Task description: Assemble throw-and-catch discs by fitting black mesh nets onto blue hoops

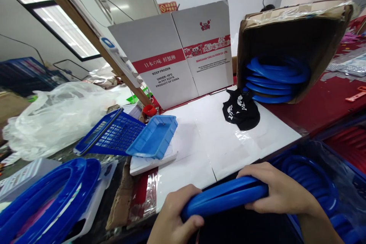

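Both my hands grip a blue plastic ring [225, 198] at the near edge of the white work surface [217, 145]. My left hand [177, 217] is wrapped round the ring's left end, thumb underneath. My right hand [277, 192] is closed over its right part. The ring lies roughly level, just below the table edge. A small black fabric piece with white print [241, 112] lies on the white surface farther back.
A tipped cardboard box [294, 45] at the right back holds several blue rings [274, 78]. More blue rings fill a bin [311, 183] at my right and a tray [48, 198] at the left. A small blue tray [156, 135], a blue basket [111, 131] and a white carton wall [183, 53] stand behind.
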